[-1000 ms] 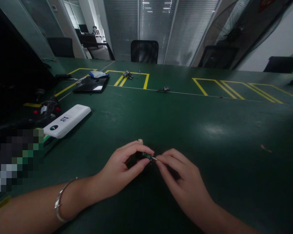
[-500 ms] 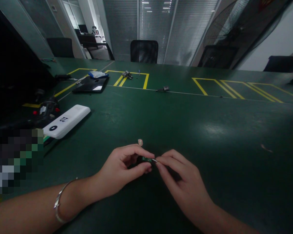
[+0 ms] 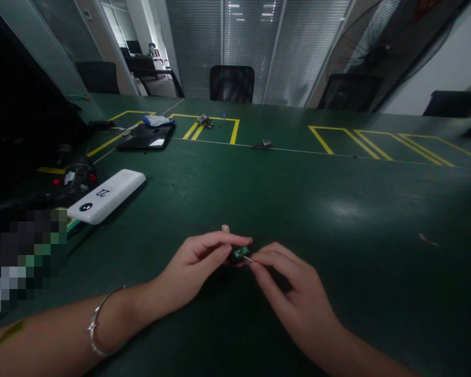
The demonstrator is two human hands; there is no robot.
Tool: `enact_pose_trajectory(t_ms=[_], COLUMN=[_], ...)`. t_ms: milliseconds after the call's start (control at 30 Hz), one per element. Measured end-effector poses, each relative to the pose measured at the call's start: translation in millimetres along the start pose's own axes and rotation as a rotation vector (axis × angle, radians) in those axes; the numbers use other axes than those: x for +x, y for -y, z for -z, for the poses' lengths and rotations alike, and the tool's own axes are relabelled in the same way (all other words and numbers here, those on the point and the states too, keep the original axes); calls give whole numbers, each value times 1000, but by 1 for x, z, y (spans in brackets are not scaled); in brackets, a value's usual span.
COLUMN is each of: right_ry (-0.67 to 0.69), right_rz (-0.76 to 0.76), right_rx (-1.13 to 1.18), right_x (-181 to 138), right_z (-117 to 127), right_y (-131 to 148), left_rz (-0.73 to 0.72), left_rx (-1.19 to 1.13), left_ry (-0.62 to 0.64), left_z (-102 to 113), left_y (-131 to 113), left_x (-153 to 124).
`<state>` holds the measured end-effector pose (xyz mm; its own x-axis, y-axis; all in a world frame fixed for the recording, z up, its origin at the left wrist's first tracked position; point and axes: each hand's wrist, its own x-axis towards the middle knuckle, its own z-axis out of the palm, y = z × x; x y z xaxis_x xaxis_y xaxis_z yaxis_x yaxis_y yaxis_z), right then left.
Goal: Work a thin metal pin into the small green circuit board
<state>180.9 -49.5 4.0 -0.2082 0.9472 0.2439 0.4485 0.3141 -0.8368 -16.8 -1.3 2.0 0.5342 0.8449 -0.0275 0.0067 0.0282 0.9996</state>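
Observation:
My left hand (image 3: pixel 204 256), with a silver bangle (image 3: pixel 94 327) on its wrist, is closed on a small black part bearing a green circuit board (image 3: pixel 241 253). Its thumb and index finger lie along the part, and some of it is hidden behind them. My right hand (image 3: pixel 292 293) pinches a thin silvery pin-like piece (image 3: pixel 248 258) between thumb and index finger. The tip of that piece reaches the near edge of the green board; whether it is fixed there I cannot tell.
A white power bank (image 3: pixel 108 196) marked 22 lies left of my hands, beside a black device with red buttons (image 3: pixel 78 175). Farther back are a black tablet-like slab (image 3: pixel 147 136), a small metal fitting (image 3: pixel 204 121) and a small motor-like part (image 3: pixel 265 143). Chairs line the far edge.
My left fingers have shifted on the small part, the thumb moving up and back. The part has turned so more of its green board faces me. My right hand stays almost in place.

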Motion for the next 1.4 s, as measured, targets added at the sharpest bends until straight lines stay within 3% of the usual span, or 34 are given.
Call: enact_pose_trajectory(t_ms=[233,433,667,833,1133,1400], right_ry=[-24,-21,-30,-3,43,47], right_rz=[6,-7,-53,-66,-42,-45], right_rx=[-3,15,-26,-75,-181,-193], right_x=[1,0,-2,0,0,-3], right_z=[1,0,1,2,4,5], right_y=[0,-2,-2,0,0,0], left_rz=[-2,24,-71,-26,-177,-62], left_rx=[-163,16,42,-92,59,-60], left_ry=[112,51,-56,-56,-40,-43], left_z=[-4,-7,-1,-3,-6,-6], left_y=[2,3,2,2,-3,-6], left_x=[0,-1,0,-1,-3,-2])
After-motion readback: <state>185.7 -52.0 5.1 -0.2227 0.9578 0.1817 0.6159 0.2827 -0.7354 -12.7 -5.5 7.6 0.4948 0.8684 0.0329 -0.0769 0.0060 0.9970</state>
